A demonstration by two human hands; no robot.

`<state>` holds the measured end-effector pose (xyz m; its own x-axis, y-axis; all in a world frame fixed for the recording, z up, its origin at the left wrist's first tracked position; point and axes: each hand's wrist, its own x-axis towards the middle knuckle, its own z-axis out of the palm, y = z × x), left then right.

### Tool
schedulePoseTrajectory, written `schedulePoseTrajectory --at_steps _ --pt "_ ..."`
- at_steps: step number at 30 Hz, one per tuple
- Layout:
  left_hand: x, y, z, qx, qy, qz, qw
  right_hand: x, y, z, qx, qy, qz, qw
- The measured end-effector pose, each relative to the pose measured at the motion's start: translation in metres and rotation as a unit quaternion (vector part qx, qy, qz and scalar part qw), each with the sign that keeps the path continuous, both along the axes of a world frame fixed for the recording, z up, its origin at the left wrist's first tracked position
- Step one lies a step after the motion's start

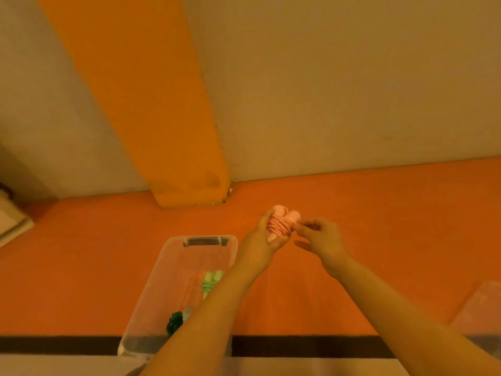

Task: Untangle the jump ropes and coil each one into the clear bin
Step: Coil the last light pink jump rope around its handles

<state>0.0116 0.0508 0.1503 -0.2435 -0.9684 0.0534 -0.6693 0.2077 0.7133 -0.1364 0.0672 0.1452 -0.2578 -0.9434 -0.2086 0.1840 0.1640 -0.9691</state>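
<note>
Left hand (264,240) grips the pink jump rope (280,225), coiled around its two handles, held above the orange floor (379,240) just beyond the clear bin (151,299). Right hand (321,237) pinches at the coil's edge; the strand itself is too blurred to make out. In the bin: light green rope (210,283) and dark green rope (174,322), both partly hidden by the left forearm.

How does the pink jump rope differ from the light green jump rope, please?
The pink jump rope is held above the floor, gripped by the left hand while the right hand pinches its cord; the light green jump rope lies in the clear bin, untouched. Both look bundled.
</note>
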Motion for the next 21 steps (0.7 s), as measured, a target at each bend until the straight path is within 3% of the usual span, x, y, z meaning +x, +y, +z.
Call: schedulePoseTrajectory --at_steps 5,8,16,21 --pt "0.051 0.002 -0.030 0.009 0.099 0.032 0.995 0.059 -0.023 -0.012 0.053 -0.078 0.006 0.996" --pt "0.082 0.004 -0.041 0.048 0.154 0.049 0.986 0.099 -0.036 -0.022 0.070 -0.058 0.021 0.996" --pt "0.156 -0.015 -0.082 0.170 0.178 0.109 0.963 0.192 -0.063 -0.081 0.070 0.039 0.074 0.994" --pt "0.204 -0.035 -0.111 0.327 0.169 0.207 0.906 0.236 -0.064 -0.128 0.108 0.085 0.116 0.984"
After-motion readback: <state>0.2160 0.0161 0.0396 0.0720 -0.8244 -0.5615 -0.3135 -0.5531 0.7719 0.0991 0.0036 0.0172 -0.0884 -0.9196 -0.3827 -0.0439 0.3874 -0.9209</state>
